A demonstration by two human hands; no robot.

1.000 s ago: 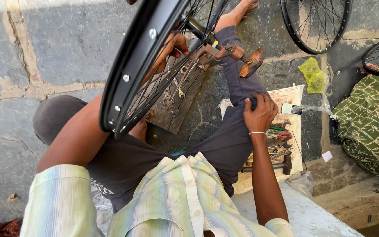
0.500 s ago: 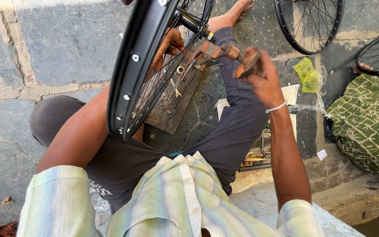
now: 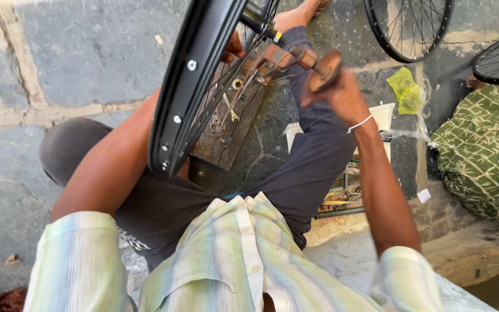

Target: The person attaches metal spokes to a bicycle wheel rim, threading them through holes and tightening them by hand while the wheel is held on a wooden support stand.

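Seated person truing a black bicycle wheel rim [image 3: 194, 86], held on edge over the lap, its plane running from lower left to upper right, spokes converging on the hub [image 3: 259, 14] near the top of the view. Left hand [image 3: 233, 47] — mostly hidden behind rim and spokes — has fingers curled at the spokes; their grip cannot be told. Right hand [image 3: 342, 95], fingers closed together around a wooden-handled tool [image 3: 313, 62], blurred; the tool's long axis points up-left toward the hub. Below the wheel lies a worn wooden board [image 3: 229, 130] on the stone floor [image 3: 88, 58].
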